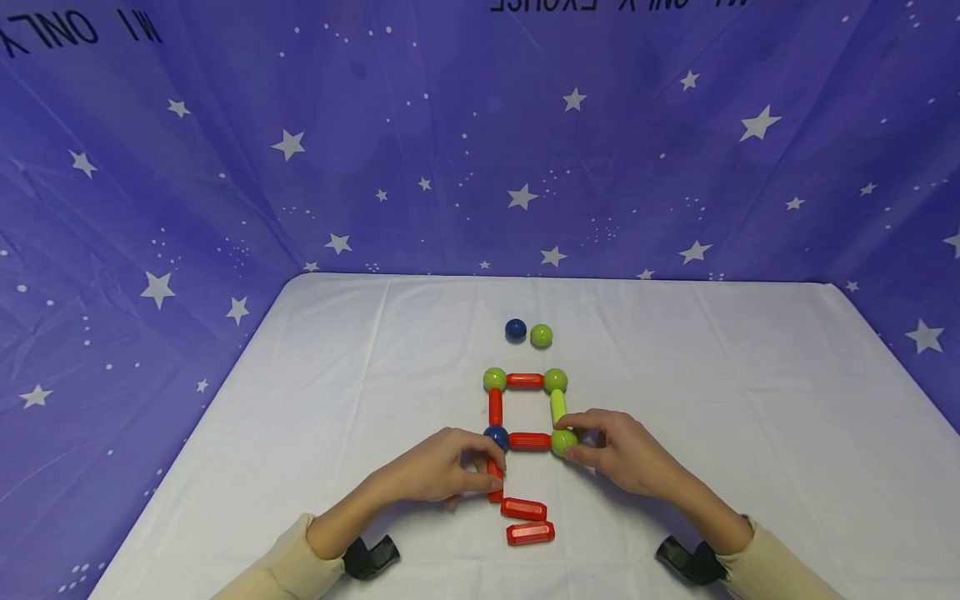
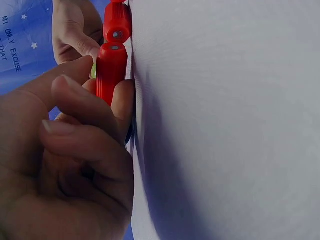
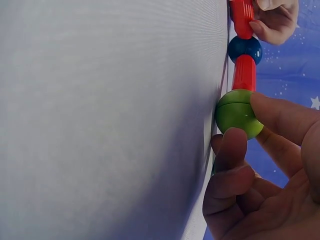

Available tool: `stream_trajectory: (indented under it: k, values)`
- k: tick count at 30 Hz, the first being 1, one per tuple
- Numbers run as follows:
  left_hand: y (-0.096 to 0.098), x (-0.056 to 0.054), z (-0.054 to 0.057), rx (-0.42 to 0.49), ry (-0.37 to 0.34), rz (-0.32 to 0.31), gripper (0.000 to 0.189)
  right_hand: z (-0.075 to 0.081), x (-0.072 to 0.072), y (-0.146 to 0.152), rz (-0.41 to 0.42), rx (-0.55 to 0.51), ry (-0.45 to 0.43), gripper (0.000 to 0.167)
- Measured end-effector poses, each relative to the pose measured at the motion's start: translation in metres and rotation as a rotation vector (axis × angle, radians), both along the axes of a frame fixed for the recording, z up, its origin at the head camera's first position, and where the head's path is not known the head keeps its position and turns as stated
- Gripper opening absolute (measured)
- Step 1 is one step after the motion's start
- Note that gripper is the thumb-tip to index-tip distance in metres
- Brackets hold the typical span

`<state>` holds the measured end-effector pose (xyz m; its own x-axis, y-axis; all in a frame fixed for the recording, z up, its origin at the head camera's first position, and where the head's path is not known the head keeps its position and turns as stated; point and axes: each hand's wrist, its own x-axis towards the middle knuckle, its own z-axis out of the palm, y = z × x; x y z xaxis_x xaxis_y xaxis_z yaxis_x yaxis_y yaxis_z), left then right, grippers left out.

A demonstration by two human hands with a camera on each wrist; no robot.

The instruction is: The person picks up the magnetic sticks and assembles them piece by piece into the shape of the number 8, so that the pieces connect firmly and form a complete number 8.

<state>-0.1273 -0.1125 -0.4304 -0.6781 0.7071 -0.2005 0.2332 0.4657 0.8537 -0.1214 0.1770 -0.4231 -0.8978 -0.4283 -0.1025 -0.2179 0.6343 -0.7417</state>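
A square of magnetic rods and balls lies on the white table. Green balls form its far left corner (image 1: 495,379) and far right corner (image 1: 556,380); a blue ball (image 1: 496,437) is at the near left. Three sides are red rods, while the right side is a yellow-green rod (image 1: 558,406). My left hand (image 1: 442,467) pinches another red rod (image 2: 111,72) that stretches from the blue ball toward me; its near end shows a metal tip. With thumb and fingertips, my right hand (image 1: 630,454) grips the green ball (image 3: 235,115) at the near right corner.
Two loose red rods, one farther (image 1: 524,509) and one nearer (image 1: 530,533), lie just in front of the square. Beyond it sit a loose blue ball (image 1: 515,330) and a loose green ball (image 1: 542,336). A purple star-patterned cloth (image 1: 465,158) hangs behind the table.
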Motion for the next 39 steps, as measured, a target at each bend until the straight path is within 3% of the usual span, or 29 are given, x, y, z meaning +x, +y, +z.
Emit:
stream_trajectory:
  k: [7, 13, 19, 39]
  values:
    - [-0.0019, -0.0004, 0.0001, 0.036, -0.026, 0.006, 0.011, 0.0, -0.0006, -0.0002, 0.001, 0.001, -0.002, 0.034]
    - [-0.0033, -0.0001, -0.0011, 0.082, -0.102, 0.025, 0.012, 0.0007, -0.0006, -0.0006, -0.001, -0.002, -0.005, 0.034]
    - [-0.0037, 0.0004, -0.0017, 0.101, -0.132, 0.036, 0.013, 0.0011, -0.0003, -0.0008, -0.002, 0.001, -0.006, 0.034]
    - [-0.0067, -0.0031, -0.0033, 0.116, -0.144, 0.027, 0.014, 0.0022, 0.001, -0.0026, -0.017, 0.013, -0.023, 0.034]
